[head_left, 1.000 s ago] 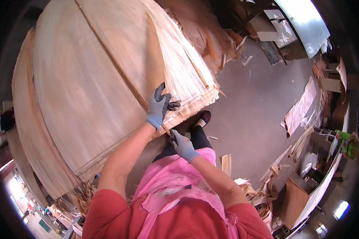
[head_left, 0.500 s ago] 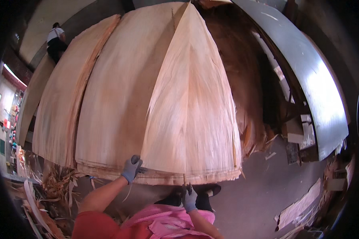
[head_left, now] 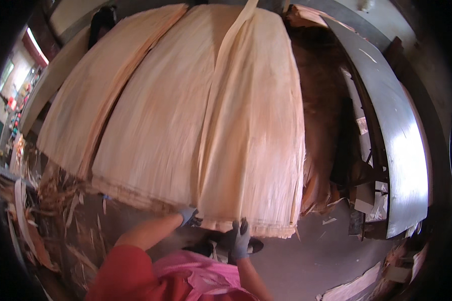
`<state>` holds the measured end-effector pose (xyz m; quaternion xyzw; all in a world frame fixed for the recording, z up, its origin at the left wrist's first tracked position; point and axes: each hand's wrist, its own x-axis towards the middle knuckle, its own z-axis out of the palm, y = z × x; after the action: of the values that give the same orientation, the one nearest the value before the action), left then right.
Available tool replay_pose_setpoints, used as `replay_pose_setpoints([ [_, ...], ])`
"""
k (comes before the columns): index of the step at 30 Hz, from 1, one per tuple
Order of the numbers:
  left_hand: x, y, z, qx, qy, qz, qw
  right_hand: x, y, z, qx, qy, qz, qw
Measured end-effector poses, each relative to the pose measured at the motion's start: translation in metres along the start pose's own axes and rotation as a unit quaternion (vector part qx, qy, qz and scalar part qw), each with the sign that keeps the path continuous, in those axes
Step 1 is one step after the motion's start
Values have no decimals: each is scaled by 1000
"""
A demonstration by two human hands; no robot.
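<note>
A pale wood veneer sheet (head_left: 271, 150) lies over the right part of a wide veneer stack (head_left: 155, 115), its left side raised into a long, narrow fold running away from me. My left hand (head_left: 188, 217), in a grey glove, is closed at the sheet's near left corner; its fingertips are partly blurred. At the middle of the near edge, my right hand (head_left: 241, 241), also gloved in grey, pinches the sheet where a thin ridge meets the edge.
Another veneer stack (head_left: 110, 85) stands to the left, with a person (head_left: 103, 22) in dark clothing beyond it. A shiny grey curved-looking panel (head_left: 402, 150) rises at right. Veneer scraps (head_left: 30, 226) litter the floor on the left, and a torn strip (head_left: 354, 286) lies low at right.
The sheet's left side has gone from a pointed, spread shape to a narrow raised fold, and more of it covers the right. My left hand has moved right, closer to my right hand.
</note>
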<state>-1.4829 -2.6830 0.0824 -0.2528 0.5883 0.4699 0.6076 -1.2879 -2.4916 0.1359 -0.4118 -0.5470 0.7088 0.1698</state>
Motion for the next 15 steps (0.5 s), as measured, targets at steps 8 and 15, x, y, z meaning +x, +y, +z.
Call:
replay_pose_setpoints([
  [8,11,-28,98,-134,-206,-60,968,-1,-105,-7,86,-98,171,977],
  [15,-82,-9,96,-169,-206,23,964,13,-145,-38,50,-18,56,997],
])
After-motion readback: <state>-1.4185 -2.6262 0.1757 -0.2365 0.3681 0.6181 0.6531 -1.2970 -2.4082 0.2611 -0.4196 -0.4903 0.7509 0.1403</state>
